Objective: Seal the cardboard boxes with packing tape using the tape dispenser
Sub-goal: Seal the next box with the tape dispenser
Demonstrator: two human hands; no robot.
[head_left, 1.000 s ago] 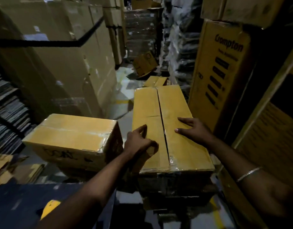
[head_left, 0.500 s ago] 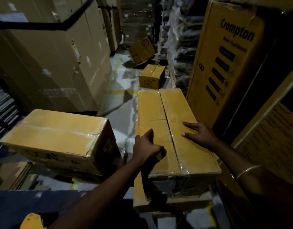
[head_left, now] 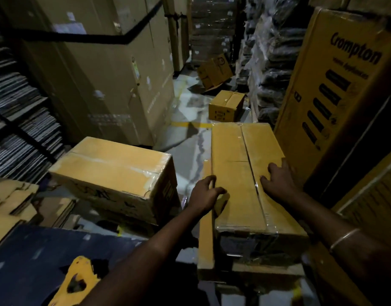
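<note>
At lower left the yellow plastic tape dispenser [head_left: 76, 281] is lying unheld, while the left hand [head_left: 204, 195] is gripping the long yellow cardboard box's [head_left: 232, 173] left edge at centre right and the right hand [head_left: 278, 184] is pressing spread fingers on its flap, apparently positioning it; next, fetching the dispenser.

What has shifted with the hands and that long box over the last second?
The long box has been shoved sideways, so it now overhangs the box below, whose left edge shows. The left hand has slid from the top to grip the box's left edge; the right hand has stayed pressed on the right flap. The centre seam remains untaped, and the yellow tape dispenser lies untouched.
</note>
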